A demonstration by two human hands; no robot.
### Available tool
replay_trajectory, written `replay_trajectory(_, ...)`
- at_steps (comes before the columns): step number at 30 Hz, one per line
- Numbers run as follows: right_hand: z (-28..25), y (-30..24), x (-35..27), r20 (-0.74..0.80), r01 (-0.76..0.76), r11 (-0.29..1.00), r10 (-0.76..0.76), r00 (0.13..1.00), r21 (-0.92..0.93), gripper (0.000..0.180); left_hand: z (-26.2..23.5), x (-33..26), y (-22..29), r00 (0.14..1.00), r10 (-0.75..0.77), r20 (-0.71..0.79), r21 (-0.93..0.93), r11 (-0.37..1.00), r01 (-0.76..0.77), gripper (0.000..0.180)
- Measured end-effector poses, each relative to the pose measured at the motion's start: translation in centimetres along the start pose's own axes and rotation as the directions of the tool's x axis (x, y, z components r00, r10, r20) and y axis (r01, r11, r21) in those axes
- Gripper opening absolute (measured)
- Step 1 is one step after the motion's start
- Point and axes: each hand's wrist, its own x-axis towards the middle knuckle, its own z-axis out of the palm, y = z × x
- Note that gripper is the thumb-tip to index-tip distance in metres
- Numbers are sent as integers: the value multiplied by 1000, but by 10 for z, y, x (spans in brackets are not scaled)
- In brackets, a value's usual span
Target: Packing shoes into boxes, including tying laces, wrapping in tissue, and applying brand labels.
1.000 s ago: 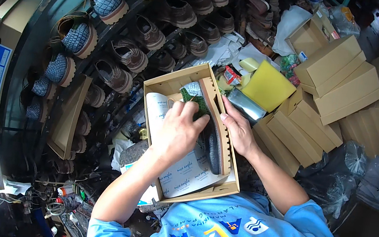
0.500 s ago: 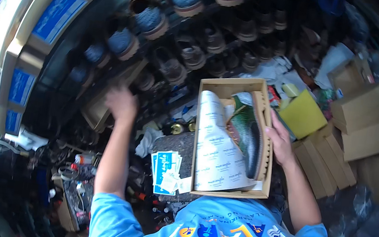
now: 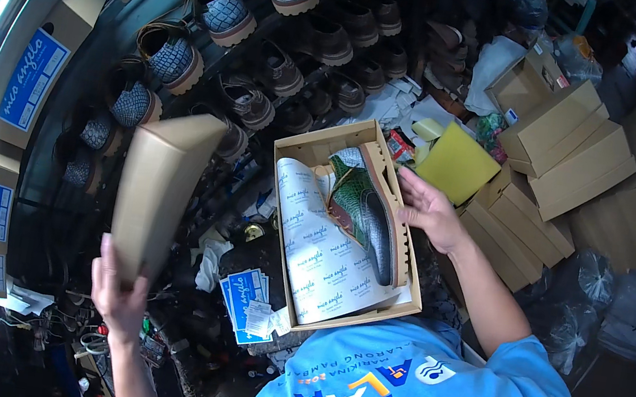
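Note:
My left hand (image 3: 119, 288) grips the lower end of a brown cardboard box lid (image 3: 160, 183), raised and tilted to the left of an open shoe box. The shoe box (image 3: 403, 314) rests against my blue shirt. Inside it lies a boot (image 3: 369, 214) with green and grey scaly leather and a tan sole, on its side. White printed wrapping paper (image 3: 319, 248) covers the left part of the box's contents. Beside the box's right edge is my right hand (image 3: 435, 214), fingers stretched apart, thumb close to the rim; whether it touches is hard to tell.
Shelves of shoes (image 3: 226, 16) rise at the back left. Labelled boxes (image 3: 36, 78) are stacked at far left. Blue and white cards (image 3: 243, 302) lie left of the shoe box. A yellow sheet (image 3: 459, 164) and brown cardboard boxes (image 3: 578, 163) sit to the right.
My left hand has come back from the shelf area with the lid, now upright at the left. My right hand's fingers have spread beside the shoe box. The view has shifted.

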Motion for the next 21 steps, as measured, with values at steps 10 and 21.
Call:
replay_trajectory(10,6,7,55,-475,86,996,-77,877,-3,18,-44,59,35,880,-326,347,-560,681,473,66)
replay_trajectory(21,32,-22,70,-166,-35,966,80,983,257,54,201,50,109,443,-239,864,-490,-201,848,43)
